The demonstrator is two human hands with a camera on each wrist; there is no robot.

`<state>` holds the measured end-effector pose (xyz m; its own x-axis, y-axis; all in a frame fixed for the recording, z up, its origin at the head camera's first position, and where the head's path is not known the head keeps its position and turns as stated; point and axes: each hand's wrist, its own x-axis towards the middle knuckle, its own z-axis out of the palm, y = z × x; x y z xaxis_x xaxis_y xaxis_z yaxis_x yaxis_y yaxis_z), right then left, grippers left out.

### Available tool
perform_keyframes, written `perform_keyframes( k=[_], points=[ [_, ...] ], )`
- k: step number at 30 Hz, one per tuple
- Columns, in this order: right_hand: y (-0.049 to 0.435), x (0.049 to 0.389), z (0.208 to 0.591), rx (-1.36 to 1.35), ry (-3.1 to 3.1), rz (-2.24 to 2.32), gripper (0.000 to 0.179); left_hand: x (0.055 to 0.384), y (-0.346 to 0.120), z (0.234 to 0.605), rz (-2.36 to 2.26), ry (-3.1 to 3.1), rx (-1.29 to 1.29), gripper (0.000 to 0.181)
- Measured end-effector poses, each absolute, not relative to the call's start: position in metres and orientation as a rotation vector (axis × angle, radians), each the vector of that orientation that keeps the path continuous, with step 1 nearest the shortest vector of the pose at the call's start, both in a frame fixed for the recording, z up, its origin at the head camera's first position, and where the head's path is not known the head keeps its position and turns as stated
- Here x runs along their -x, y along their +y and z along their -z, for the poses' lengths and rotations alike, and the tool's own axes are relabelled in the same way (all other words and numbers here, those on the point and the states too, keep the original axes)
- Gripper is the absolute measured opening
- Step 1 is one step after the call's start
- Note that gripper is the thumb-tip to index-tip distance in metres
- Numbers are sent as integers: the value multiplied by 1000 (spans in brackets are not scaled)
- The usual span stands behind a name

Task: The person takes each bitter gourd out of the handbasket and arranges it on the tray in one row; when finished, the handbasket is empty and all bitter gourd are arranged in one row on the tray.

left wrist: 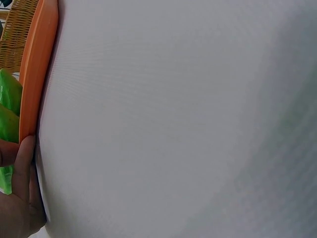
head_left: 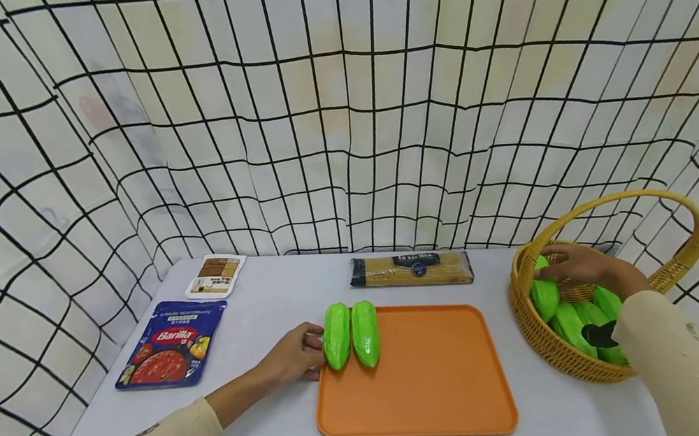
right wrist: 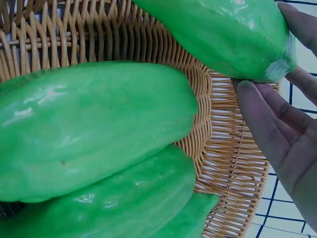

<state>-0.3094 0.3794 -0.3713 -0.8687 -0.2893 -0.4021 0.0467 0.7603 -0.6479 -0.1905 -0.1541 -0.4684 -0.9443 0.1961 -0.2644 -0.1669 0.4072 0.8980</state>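
My left hand (head_left: 295, 357) pinches the left rim of an orange tray (head_left: 420, 407), close beside the nearer of two green gourds. In the left wrist view, fingers (left wrist: 24, 166) lie along the outside of the rim. The two glossy gourds, one green gourd (head_left: 337, 336) and another green gourd (head_left: 366, 333), lie side by side on the tray's left part. Inside the wicker basket (head_left: 529, 323), my right hand (head_left: 585, 265) grips one end of a green gourd (right wrist: 233, 39) with thumb and fingers. Several more green gourds (right wrist: 99, 129) lie under and beside it.
A pack of spaghetti (head_left: 414, 270) lies behind the tray. To the left are a blue sauce pouch (head_left: 173, 345) and a small white-and-brown packet (head_left: 216, 277). The basket's tall handle (head_left: 630, 192) arches over the right forearm. Black netting over white cloth encloses the white table.
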Motion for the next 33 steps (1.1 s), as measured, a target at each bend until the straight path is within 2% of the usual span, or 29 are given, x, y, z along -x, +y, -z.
perform_keyframes(
  k=[33],
  points=[
    [385,281,353,279,2499,1005,80,192,-154,468,-1556,2342,-13,60]
  ],
)
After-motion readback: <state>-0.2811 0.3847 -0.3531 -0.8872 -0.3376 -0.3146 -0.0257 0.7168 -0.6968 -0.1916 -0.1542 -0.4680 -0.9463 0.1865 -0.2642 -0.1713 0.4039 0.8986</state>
